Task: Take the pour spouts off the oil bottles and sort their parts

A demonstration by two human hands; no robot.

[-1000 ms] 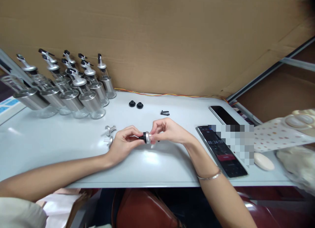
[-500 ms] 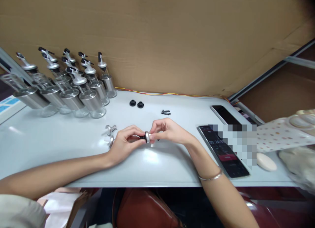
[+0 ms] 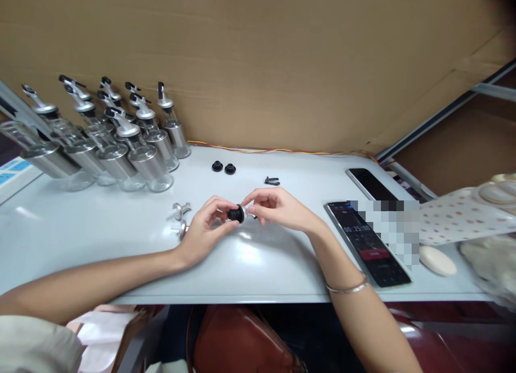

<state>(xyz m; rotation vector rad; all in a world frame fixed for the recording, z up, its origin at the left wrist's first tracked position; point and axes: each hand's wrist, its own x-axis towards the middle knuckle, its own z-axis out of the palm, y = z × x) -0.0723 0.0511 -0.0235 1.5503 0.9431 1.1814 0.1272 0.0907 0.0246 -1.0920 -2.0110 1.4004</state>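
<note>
Fingers [image 3: 222, 202] of the left hand [image 3: 199, 230] grasp the black ribbed end of a pourer stopper [image 3: 237, 214]; the right hand [image 3: 280, 207] pinches its silver side. In this head view it lies between both hands, equally near to each, its long axis about left to right, black end left. Under it is a glossy pale table [image 3: 201, 279]. Two silver pour spouts [image 3: 177, 209] lie just left of the left hand, two black rubber plugs [image 3: 230, 169] far, a smartphone [image 3: 379, 273] right; glass bottles [image 3: 150, 162] stand far left before a cardboard wall [image 3: 282, 66].
</note>
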